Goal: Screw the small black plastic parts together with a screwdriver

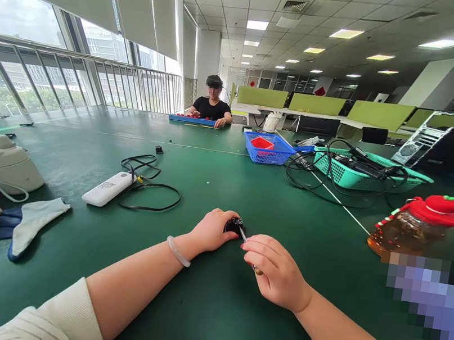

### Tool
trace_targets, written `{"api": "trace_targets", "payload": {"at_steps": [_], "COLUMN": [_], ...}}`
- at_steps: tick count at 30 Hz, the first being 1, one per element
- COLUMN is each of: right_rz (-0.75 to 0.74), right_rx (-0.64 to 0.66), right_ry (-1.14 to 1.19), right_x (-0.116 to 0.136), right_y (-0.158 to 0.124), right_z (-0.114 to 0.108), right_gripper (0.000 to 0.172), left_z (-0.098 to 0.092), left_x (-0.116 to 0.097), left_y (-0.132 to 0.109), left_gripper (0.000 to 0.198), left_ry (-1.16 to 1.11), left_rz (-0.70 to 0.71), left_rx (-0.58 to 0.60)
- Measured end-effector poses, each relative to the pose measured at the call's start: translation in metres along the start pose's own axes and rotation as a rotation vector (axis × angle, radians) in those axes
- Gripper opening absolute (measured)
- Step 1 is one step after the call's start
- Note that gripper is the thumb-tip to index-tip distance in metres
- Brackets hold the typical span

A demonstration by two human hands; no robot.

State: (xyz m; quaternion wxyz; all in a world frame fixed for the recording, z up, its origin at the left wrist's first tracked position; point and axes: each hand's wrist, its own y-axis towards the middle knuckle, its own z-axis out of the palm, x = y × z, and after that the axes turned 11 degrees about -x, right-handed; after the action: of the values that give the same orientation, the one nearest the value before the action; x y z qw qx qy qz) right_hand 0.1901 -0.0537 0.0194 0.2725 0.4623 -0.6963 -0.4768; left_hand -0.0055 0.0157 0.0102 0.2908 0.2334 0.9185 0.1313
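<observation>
In the middle of the green table, my left hand is closed around a small black object whose kind I cannot make out. Its top shows some metallic detail between thumb and fingers. My right hand pinches a slim screwdriver with a metal shaft and a brownish handle end showing below the fingers. The shaft slants up and left, and its tip meets the black object. Fingers hide most of the handle and part of the object.
Left lie a white power bank with a black cable, a cloth glove and a cream bottle. Right stand blue and green baskets, loose cables and a red-lidded bottle. A person sits across at a blue tray.
</observation>
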Motion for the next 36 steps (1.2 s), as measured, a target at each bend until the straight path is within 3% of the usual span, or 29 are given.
{"api": "trace_targets", "payload": {"at_steps": [7, 17, 22, 29, 32, 36], "right_rz": [0.063, 0.389, 0.666, 1.176, 1.187, 1.069], "right_rx": [-0.029, -0.076, -0.129, -0.411, -0.497, -0.403], "right_ry": [-0.009, -0.009, -0.029, 0.115, 0.160, 0.217], "right_x": [-0.007, -0.016, -0.018, -0.041, -0.040, -0.031], "right_y": [-0.004, -0.007, -0.011, -0.025, -0.023, -0.020], "right_z": [-0.001, -0.002, 0.000, 0.006, 0.004, 0.007], "right_gripper": [0.034, 0.018, 0.006, 0.031, 0.034, 0.031], "left_z": [0.000, 0.000, -0.001, -0.003, -0.002, -0.002], "left_x": [0.002, 0.001, 0.000, -0.002, -0.002, -0.003], "left_y": [0.000, 0.000, 0.000, -0.001, -0.002, -0.002], "left_gripper": [0.039, 0.040, 0.040, 0.039, 0.039, 0.042], "left_ry": [0.028, 0.042, 0.044, 0.053, 0.049, 0.031], "left_rz": [0.032, 0.024, 0.040, 0.064, 0.077, 0.071], "left_rx": [-0.003, 0.013, 0.019, 0.036, 0.026, 0.028]}}
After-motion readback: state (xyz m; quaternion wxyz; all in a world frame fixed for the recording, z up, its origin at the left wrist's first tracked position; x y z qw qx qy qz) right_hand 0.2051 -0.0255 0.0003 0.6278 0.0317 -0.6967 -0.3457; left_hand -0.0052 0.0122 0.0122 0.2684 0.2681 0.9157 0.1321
